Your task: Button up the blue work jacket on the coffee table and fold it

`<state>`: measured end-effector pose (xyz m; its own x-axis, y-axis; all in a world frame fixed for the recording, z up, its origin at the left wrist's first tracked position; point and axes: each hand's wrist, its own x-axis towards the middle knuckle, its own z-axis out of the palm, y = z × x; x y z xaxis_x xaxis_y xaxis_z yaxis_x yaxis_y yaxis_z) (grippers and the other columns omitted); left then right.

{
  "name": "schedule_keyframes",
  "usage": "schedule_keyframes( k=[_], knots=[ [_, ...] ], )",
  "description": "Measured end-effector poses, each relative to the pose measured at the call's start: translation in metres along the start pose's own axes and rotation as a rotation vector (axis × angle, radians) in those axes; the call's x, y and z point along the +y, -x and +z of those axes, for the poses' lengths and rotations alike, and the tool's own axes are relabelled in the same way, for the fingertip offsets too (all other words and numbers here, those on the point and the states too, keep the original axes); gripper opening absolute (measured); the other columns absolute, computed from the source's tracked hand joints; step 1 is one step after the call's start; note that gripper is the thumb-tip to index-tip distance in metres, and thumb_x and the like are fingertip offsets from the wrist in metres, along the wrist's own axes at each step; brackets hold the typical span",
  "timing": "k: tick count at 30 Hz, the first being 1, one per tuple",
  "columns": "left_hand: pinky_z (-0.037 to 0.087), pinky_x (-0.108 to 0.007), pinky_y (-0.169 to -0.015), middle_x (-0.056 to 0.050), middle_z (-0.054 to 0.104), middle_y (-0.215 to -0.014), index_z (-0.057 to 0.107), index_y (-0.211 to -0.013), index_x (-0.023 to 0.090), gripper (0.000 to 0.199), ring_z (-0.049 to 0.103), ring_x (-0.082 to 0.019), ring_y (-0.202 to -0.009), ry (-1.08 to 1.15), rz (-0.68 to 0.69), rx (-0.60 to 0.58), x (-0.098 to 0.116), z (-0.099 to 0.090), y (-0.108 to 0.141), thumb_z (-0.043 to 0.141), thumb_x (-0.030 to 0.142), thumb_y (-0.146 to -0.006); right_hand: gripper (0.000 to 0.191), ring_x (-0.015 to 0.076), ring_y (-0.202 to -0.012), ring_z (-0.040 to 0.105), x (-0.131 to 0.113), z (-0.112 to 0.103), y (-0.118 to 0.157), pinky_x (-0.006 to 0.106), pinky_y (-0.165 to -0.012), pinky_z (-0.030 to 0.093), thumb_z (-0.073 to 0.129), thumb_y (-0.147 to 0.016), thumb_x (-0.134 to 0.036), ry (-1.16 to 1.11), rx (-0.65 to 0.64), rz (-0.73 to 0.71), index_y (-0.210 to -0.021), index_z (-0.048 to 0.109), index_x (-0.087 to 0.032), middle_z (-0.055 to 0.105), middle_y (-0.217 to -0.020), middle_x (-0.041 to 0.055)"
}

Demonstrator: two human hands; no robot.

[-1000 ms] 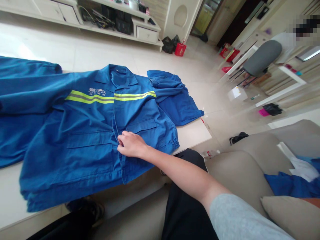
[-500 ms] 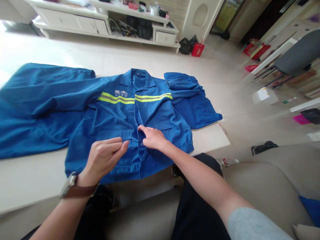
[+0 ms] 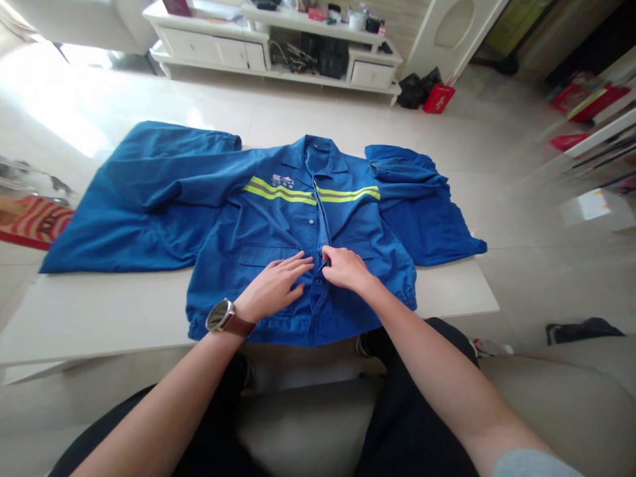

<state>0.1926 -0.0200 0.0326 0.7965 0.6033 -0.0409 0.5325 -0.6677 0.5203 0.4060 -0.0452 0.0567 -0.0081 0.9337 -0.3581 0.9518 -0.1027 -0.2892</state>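
Your right hand [image 3: 342, 268] has its grip pinching the blue jacket's [image 3: 278, 225] front edge; left hand [image 3: 275, 285] is kinda loosely open, 9 o'clock.

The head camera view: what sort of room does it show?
Probably a home's living room. It has a low white cabinet with drawers, a beige padded sofa and a long white table bearing a blue cloth jacket with yellow stripes.

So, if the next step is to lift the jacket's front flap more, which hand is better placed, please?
Probably the right hand: its fingertips pinch the edge of the front flap. The left hand is open over the button side of the jacket, gripping nothing.
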Motion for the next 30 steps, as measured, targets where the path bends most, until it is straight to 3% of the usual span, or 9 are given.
schedule_keyframes(
  k=[3, 8, 10, 15, 18, 21, 26, 30],
  knots=[
    [0.039, -0.045, -0.114, -0.009, 0.066, -0.14, 0.064, -0.134, 0.024, 0.043, 0.051, -0.027, -0.139, -0.059, -0.042, -0.091, -0.001, 0.005, -0.001, 0.045, 0.026, -0.096, 0.016, 0.0231, -0.092, 0.067, 0.004, 0.001, 0.001, 0.029, -0.07, 0.041, 0.055, -0.084, -0.027, -0.023, 0.04, -0.025, -0.097, 0.065, -0.025, 0.073, -0.103, 0.0055],
    [0.048, -0.039, -0.094, -0.009, 0.076, -0.101, 0.076, -0.098, 0.023, 0.034, 0.065, -0.027, -0.112, -0.158, -0.111, -0.138, 0.005, 0.003, -0.006, 0.042, 0.03, -0.099, 0.013, 0.0207, -0.088, 0.065, 0.012, 0.005, 0.001, 0.027, -0.068, 0.038, 0.059, -0.082, -0.028, -0.026, 0.018, -0.048, -0.092, 0.065, -0.024, 0.072, -0.101, 0.0043],
    [0.049, -0.037, -0.088, -0.01, 0.076, -0.094, 0.075, -0.099, 0.022, 0.033, 0.068, -0.027, -0.103, -0.171, -0.144, -0.133, 0.006, 0.006, -0.01, 0.043, 0.029, -0.098, 0.01, 0.0195, -0.085, 0.064, 0.014, 0.006, 0.001, 0.027, -0.066, 0.037, 0.059, -0.08, -0.025, -0.045, 0.019, -0.066, -0.088, 0.065, -0.023, 0.072, -0.098, 0.0039],
    [0.049, -0.035, -0.081, -0.01, 0.077, -0.1, 0.066, -0.126, 0.022, 0.036, 0.072, -0.027, -0.093, -0.14, -0.271, -0.111, 0.005, 0.015, -0.017, 0.049, 0.024, -0.095, 0.01, 0.0163, -0.076, 0.061, 0.017, 0.008, 0.002, 0.025, -0.065, 0.036, 0.059, -0.07, -0.014, -0.173, -0.07, -0.171, -0.076, 0.062, -0.021, 0.07, -0.082, 0.0008],
    [0.048, -0.033, -0.079, -0.01, 0.077, -0.103, 0.063, -0.128, 0.021, 0.038, 0.072, -0.027, -0.092, -0.094, -0.347, -0.126, 0.007, 0.019, -0.018, 0.056, 0.024, -0.091, 0.021, 0.0161, -0.073, 0.06, 0.017, 0.009, 0.003, 0.025, -0.063, 0.036, 0.059, -0.069, -0.014, -0.247, -0.095, -0.174, -0.087, 0.065, -0.023, 0.069, -0.081, -0.0002],
    [0.048, -0.033, -0.079, -0.01, 0.077, -0.104, 0.063, -0.128, 0.02, 0.039, 0.073, -0.026, -0.092, -0.069, -0.38, -0.12, 0.008, 0.023, -0.019, 0.058, 0.022, -0.09, 0.032, 0.0173, -0.073, 0.061, 0.016, 0.013, 0.003, 0.025, -0.062, 0.036, 0.058, -0.076, -0.019, -0.296, -0.031, -0.105, -0.106, 0.064, -0.027, 0.069, -0.083, -0.0006],
    [0.048, -0.034, -0.081, -0.011, 0.076, -0.103, 0.064, -0.123, 0.021, 0.032, 0.072, -0.028, -0.095, -0.132, -0.368, -0.086, 0.006, 0.034, -0.021, 0.059, 0.025, -0.092, 0.015, 0.0207, -0.085, 0.063, 0.011, 0.02, 0.001, 0.028, -0.07, 0.039, 0.056, -0.084, -0.024, -0.244, 0.109, -0.092, -0.098, 0.062, -0.026, 0.072, -0.099, 0.0026],
    [0.049, -0.035, -0.079, -0.011, 0.076, -0.101, 0.061, -0.119, 0.022, 0.027, 0.073, -0.029, -0.093, -0.186, -0.381, -0.071, 0.005, 0.038, -0.025, 0.058, 0.028, -0.093, 0.043, 0.0213, -0.089, 0.064, 0.007, 0.026, 0.0, 0.029, -0.075, 0.041, 0.052, -0.08, -0.012, -0.274, 0.145, -0.134, -0.119, 0.057, -0.029, 0.071, -0.108, 0.0027]
  ],
)
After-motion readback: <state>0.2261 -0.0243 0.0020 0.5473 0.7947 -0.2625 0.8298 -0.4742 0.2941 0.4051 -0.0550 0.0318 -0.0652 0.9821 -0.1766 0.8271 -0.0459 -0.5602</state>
